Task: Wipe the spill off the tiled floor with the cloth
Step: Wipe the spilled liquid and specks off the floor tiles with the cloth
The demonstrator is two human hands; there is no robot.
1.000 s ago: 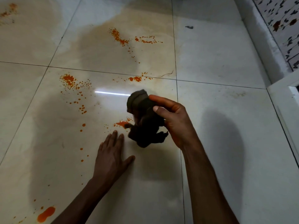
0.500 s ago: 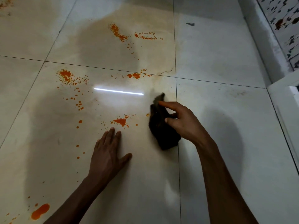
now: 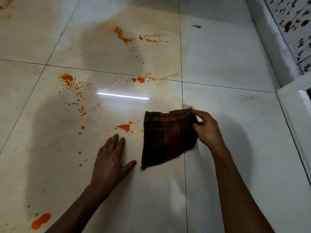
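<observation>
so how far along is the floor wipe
Barely begun. Done: the dark cloth is spread flat on the floor. In hand: right hand pinches its edge; left hand rests flat on the tile. Left: every orange splatter, including the big blob.

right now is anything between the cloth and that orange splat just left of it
Nothing visible. The cloth, pinched by the right hand, lies spread beside the nearest orange splat, with bare tile between. The left hand rests flat just below that path.
</observation>
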